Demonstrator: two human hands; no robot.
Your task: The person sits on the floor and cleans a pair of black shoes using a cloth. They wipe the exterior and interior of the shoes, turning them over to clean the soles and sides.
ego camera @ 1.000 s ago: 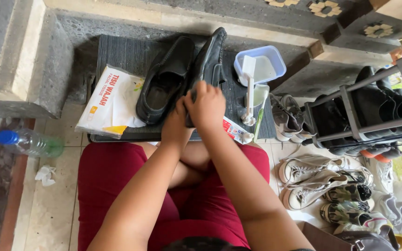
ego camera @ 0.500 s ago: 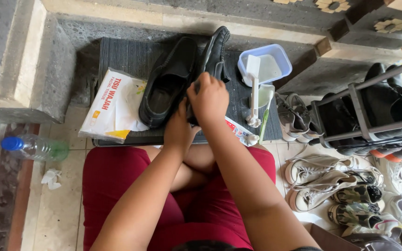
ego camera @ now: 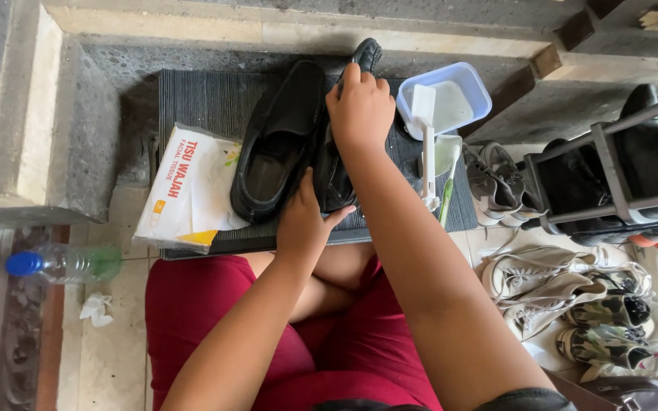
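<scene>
Black shoe on edge (ego camera: 338, 164): stands on ribbed dark mat (ego camera: 199, 103), beside second black shoe (ego camera: 277, 144).
Left hand (ego camera: 306, 221): fingers curled around its heel.
Right hand (ego camera: 359, 110): fingers pressed together over its toe.
Tissue pack (ego camera: 188, 186): left, on mat.

Both hands (ego camera: 302, 221) (ego camera: 359, 110) closed, arms outstretched

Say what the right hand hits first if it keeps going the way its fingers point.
Probably nothing new: the right hand already grips the tilted black shoe; past its toe lie the dark mat and stone step. Depth unclear.
</scene>
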